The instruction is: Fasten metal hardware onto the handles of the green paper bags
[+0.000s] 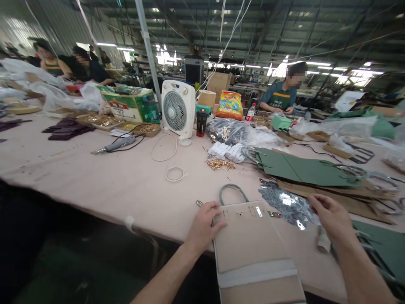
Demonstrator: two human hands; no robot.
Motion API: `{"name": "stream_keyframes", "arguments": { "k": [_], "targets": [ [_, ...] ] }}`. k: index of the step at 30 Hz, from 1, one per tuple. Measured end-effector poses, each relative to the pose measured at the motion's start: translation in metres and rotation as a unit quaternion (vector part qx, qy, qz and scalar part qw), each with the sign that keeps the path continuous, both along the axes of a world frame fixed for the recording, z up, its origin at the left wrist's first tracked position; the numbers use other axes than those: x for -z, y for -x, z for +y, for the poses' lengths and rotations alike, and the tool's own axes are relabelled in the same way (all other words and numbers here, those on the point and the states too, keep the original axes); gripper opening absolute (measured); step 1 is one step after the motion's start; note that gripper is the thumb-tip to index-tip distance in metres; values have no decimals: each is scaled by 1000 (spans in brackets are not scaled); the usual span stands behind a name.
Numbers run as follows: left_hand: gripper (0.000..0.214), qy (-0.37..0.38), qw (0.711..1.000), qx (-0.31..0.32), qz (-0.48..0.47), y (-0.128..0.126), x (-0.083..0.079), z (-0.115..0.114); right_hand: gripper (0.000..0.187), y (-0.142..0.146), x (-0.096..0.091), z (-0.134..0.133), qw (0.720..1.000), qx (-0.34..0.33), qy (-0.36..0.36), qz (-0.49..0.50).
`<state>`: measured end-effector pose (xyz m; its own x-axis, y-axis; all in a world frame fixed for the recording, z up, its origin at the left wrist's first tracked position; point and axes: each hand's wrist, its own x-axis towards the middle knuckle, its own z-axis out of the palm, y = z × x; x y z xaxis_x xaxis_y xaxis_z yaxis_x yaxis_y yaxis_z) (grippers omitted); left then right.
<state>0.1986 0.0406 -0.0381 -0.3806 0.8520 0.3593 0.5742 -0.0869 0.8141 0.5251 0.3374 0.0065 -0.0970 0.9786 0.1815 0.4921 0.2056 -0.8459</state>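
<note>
A beige bag panel (249,240) with a grey-green handle (232,190) lies at the table's near edge, overhanging it. My left hand (205,223) rests on the panel's upper left corner, fingers curled on its edge. My right hand (330,217) hovers to the right, fingers bent over a pile of small shiny metal parts in clear plastic (284,202); I cannot make out anything in its fingers. A small metal clasp (274,214) lies beside the panel's top right.
Green bag panels (300,169) are stacked at the right. A white fan (177,107), a black cup (201,122), gold fittings (220,164), a cord loop (175,173) and a hand tool (117,145) lie mid-table. Other people work at the far side.
</note>
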Motion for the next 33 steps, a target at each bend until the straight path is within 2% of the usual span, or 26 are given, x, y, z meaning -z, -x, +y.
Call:
{"name": "stream_keyframes", "arguments": {
  "k": [1, 3, 6, 8, 10, 13, 17, 21, 25, 31, 33],
  "targets": [
    [27, -7, 1000, 4, 3, 0, 1, 0, 47, 20, -6, -19, 998, -31, 23, 42],
    [24, -14, 1000, 10, 13, 0, 1, -1, 52, 62, -17, -60, 990, -113, 61, 65],
    [20, -20, 999, 11, 32, 0, -3, -2, 40, 120, -25, -117, 965, -235, 88, 76],
    [17, -20, 999, 11, 43, -1, -5, -3, 34, 149, -23, -144, 951, -287, 91, 69],
    [14, -20, 998, 14, 49, -1, -6, -2, 29, 169, -17, -159, 940, -324, 92, 55],
    [11, -26, 998, 18, 52, -1, -5, -1, 22, 184, -5, -167, 931, -352, 87, 30],
    [11, -27, 999, 18, 36, 1, -1, 1, 19, 186, 6, -165, 931, -357, 75, 9],
    [11, -23, 999, 22, 29, 2, -1, 1, 21, 183, 7, -161, 929, -360, 90, 7],
    [13, -20, 1000, 19, 13, 3, -3, -1, 20, 185, 0, -165, 921, -379, 91, -2],
    [48, 21, 999, 23, -41, 6, -6, -3, 16, 191, -5, -178, 915, -398, 28, -52],
    [50, 23, 998, 23, -52, 7, -7, -2, 14, 192, 0, -179, 915, -399, 9, -63]
  ]
}}
